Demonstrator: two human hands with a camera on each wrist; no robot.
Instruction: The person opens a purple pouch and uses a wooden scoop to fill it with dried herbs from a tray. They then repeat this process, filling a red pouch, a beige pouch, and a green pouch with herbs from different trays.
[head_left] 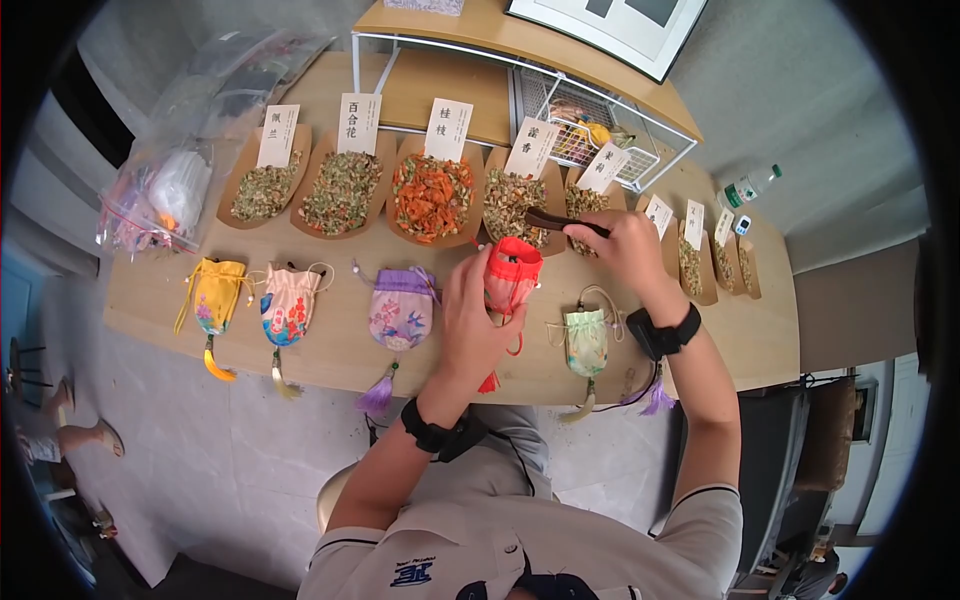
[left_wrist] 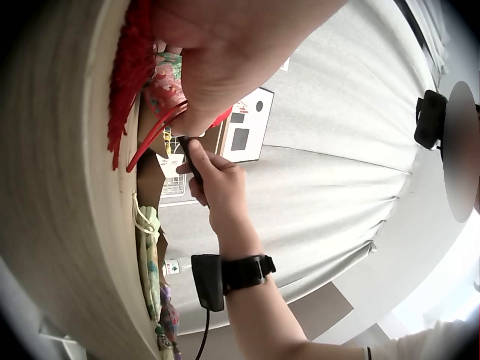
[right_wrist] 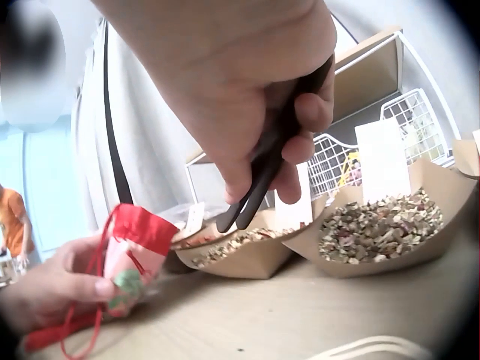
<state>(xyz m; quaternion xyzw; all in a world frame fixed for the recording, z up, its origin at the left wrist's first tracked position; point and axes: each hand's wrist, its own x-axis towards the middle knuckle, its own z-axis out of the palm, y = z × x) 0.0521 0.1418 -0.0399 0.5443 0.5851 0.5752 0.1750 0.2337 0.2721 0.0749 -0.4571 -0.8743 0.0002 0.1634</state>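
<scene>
My left hand (head_left: 467, 322) grips a red drawstring pouch (head_left: 511, 275) around its side, its mouth facing up. In the right wrist view the pouch (right_wrist: 137, 251) shows a pale, green-patterned body, and the left hand (right_wrist: 64, 289) holds it from the left. My right hand (head_left: 632, 250) pinches dark wooden tongs (head_left: 565, 222), whose tips lie just above the pouch, over the near part of a paper tray of dried herbs (head_left: 515, 200). Seen from the right wrist, the two tips of the tongs (right_wrist: 251, 202) are close together, and nothing visible is between them.
More labelled herb trays (head_left: 433, 205) stand in a row across the table. Yellow (head_left: 215, 300), pink (head_left: 290, 305), purple (head_left: 402, 310) and green (head_left: 586, 342) pouches lie along the front edge. Behind are a shelf with a wire basket (head_left: 590, 130) and, to the right, a bottle (head_left: 748, 187). Plastic bags (head_left: 165, 190) lie left.
</scene>
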